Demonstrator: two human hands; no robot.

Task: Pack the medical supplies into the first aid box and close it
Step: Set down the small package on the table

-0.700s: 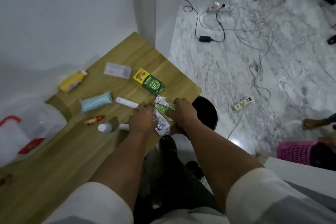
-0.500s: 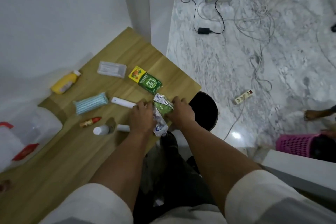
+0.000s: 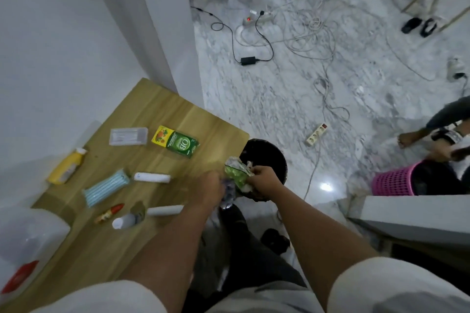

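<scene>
My right hand (image 3: 263,180) grips a crumpled green and silver wrapper (image 3: 237,170) over the black bin (image 3: 274,160) beside the table. At the table's right edge, my left hand (image 3: 209,187) is closed on a bluish white wrapper (image 3: 229,194). On the wooden table (image 3: 157,114) lie a green OB box (image 3: 176,142), a clear plastic case (image 3: 128,136), a yellow bottle (image 3: 67,165), a pack of blue masks (image 3: 105,187), two white tubes (image 3: 152,177) (image 3: 165,210), a small red item (image 3: 109,213) and a white bottle (image 3: 124,221). The translucent first aid box (image 3: 28,239) with red clasps sits at the lower left.
A white wall and pillar (image 3: 162,20) border the table. Cables, a power strip (image 3: 316,133) and an adapter lie on the marble floor. A pink basket (image 3: 393,181) and another person's hands (image 3: 407,138) are at the right. A grey ledge (image 3: 417,213) is near my right arm.
Both hands lifted the wrappers off the table and moved right; the green wrapper is now over the black bin. My view has tilted up toward the floor.
</scene>
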